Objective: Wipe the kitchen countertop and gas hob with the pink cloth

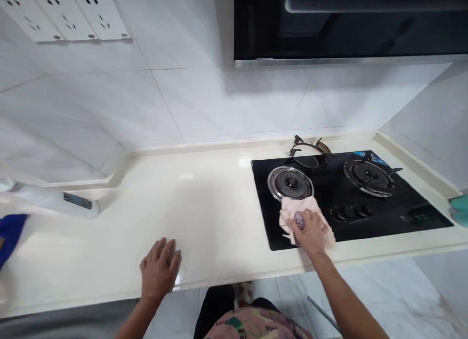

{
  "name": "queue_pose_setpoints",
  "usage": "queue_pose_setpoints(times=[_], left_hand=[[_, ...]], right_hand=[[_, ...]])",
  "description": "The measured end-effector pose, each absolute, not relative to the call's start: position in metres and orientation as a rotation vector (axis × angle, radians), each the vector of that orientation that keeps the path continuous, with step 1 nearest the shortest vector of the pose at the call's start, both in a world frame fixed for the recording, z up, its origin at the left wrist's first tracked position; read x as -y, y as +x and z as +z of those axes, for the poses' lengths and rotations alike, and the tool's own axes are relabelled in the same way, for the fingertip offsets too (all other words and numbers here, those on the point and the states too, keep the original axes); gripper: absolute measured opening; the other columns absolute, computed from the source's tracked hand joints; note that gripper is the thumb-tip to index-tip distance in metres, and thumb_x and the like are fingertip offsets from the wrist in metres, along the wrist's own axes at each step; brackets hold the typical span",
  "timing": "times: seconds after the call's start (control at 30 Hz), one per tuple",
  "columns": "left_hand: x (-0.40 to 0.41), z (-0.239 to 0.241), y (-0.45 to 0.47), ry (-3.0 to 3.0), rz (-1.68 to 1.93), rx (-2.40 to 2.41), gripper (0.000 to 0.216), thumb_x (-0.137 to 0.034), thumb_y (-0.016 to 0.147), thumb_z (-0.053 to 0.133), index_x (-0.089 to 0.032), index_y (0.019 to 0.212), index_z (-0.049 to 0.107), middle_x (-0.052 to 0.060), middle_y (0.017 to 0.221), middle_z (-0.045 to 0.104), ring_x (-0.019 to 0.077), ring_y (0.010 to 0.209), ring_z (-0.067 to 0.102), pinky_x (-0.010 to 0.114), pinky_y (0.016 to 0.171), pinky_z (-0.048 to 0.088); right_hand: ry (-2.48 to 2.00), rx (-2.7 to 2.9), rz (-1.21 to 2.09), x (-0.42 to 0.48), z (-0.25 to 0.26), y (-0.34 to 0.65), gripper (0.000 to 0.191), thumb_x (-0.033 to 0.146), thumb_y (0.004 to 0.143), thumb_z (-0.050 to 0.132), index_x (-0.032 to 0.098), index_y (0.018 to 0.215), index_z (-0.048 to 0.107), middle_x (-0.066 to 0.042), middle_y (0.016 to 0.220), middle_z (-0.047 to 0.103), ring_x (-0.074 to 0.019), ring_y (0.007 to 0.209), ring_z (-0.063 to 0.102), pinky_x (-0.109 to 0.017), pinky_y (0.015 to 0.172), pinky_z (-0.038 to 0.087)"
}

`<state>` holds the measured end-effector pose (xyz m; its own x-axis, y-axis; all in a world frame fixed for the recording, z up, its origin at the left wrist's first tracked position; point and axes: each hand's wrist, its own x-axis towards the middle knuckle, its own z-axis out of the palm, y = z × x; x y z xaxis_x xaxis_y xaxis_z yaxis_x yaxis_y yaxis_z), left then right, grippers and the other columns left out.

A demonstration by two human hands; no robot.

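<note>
My right hand (310, 230) presses a pale pink cloth (323, 222) onto the left front part of the black glass gas stove (387, 227), its fingers curled over the cloth. By my thumb shows a small greyish-purple patch with a swirl (299, 220); whether it is part of the cloth I cannot tell. Just beyond the cloth lies the left burner (291, 182), with no pan support over it. My left hand (160, 267) lies palm down near the front edge of the cream countertop (204, 217), fingers a little apart, holding nothing.
A removed pan support (310, 155) leans at the stove's back edge. The right burner (370, 175) has its support on. At far left are a white cylindrical device (54, 198) and a blue cloth (10, 234). A black range hood (347, 31) hangs above; something green (459, 209) is at far right.
</note>
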<state>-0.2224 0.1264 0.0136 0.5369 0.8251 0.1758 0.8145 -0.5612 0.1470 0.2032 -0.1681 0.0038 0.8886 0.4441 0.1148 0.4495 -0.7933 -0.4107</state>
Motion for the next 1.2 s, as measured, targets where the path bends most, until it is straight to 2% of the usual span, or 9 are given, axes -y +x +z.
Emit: queue_pose_setpoints(times=[0.17, 0.3, 0.43, 0.6, 0.73, 0.97, 1.2], left_hand=[[-0.127, 0.010, -0.226, 2.732, 0.332, -1.442, 0.046, -0.043, 0.103, 0.042, -0.023, 0.138, 0.066, 0.015, 0.156, 0.056, 0.0322, 0.146, 0.047, 0.055, 0.116, 0.038], [-0.129, 0.005, -0.229, 2.757, 0.358, -1.431, 0.047, -0.043, 0.103, 0.041, -0.023, 0.139, 0.066, 0.014, 0.155, 0.057, 0.0312, 0.145, 0.048, 0.051, 0.115, 0.039], [-0.132, 0.000, -0.233, 2.776, 0.369, -1.424, 0.047, -0.043, 0.103, 0.042, -0.025, 0.138, 0.067, 0.012, 0.155, 0.058, 0.0305, 0.145, 0.049, 0.050, 0.113, 0.041], [-0.134, -0.006, -0.237, 2.788, 0.370, -1.435, 0.049, -0.045, 0.104, 0.039, -0.025, 0.139, 0.066, 0.011, 0.155, 0.058, 0.0288, 0.145, 0.050, 0.048, 0.112, 0.042], [-0.135, -0.013, -0.240, 2.803, 0.399, -1.421, 0.048, -0.045, 0.103, 0.041, -0.026, 0.139, 0.067, 0.010, 0.155, 0.059, 0.0279, 0.145, 0.050, 0.046, 0.112, 0.042], [-0.136, -0.015, -0.244, 2.803, 0.373, -1.412, 0.048, -0.045, 0.102, 0.044, -0.027, 0.139, 0.068, 0.008, 0.155, 0.060, 0.0276, 0.145, 0.051, 0.046, 0.113, 0.042], [-0.136, -0.021, -0.246, 2.814, 0.371, -1.420, 0.048, -0.045, 0.101, 0.044, -0.030, 0.141, 0.067, 0.007, 0.156, 0.059, 0.0281, 0.145, 0.051, 0.049, 0.113, 0.043]], right_hand=[[-2.440, 1.064, -0.032, 0.119, 0.014, 0.117, 0.032, 0.046, 0.088, 0.065, 0.024, 0.112, 0.065, -0.013, 0.148, 0.059, -0.0386, 0.150, 0.035, -0.065, 0.119, 0.026], [-2.292, 1.349, 0.042, 0.138, 0.012, 0.085, 0.027, 0.039, 0.085, 0.069, 0.026, 0.108, 0.067, -0.009, 0.142, 0.063, -0.0333, 0.151, 0.038, -0.056, 0.124, 0.024], [-2.254, 1.480, -0.011, 0.203, -0.008, 0.120, 0.027, 0.042, 0.085, 0.069, 0.026, 0.107, 0.067, -0.008, 0.142, 0.064, -0.0333, 0.150, 0.041, -0.053, 0.121, 0.031], [-2.308, 1.247, -0.284, 0.257, -0.034, 0.202, 0.036, 0.053, 0.091, 0.063, 0.024, 0.113, 0.065, -0.012, 0.138, 0.066, -0.0333, 0.139, 0.053, -0.052, 0.114, 0.041], [-2.348, 1.147, -0.376, 0.259, -0.041, 0.228, 0.041, 0.058, 0.097, 0.053, 0.023, 0.115, 0.064, -0.013, 0.136, 0.067, -0.0343, 0.137, 0.055, -0.054, 0.113, 0.042], [-2.375, 1.119, -0.466, 0.254, -0.044, 0.218, 0.043, 0.058, 0.097, 0.049, 0.022, 0.116, 0.063, -0.014, 0.133, 0.069, -0.0364, 0.134, 0.057, -0.054, 0.110, 0.044], [-2.404, 1.127, -0.415, 0.260, -0.054, 0.233, 0.043, 0.060, 0.090, 0.053, 0.026, 0.111, 0.069, -0.012, 0.125, 0.073, -0.0378, 0.124, 0.064, -0.054, 0.101, 0.050]])
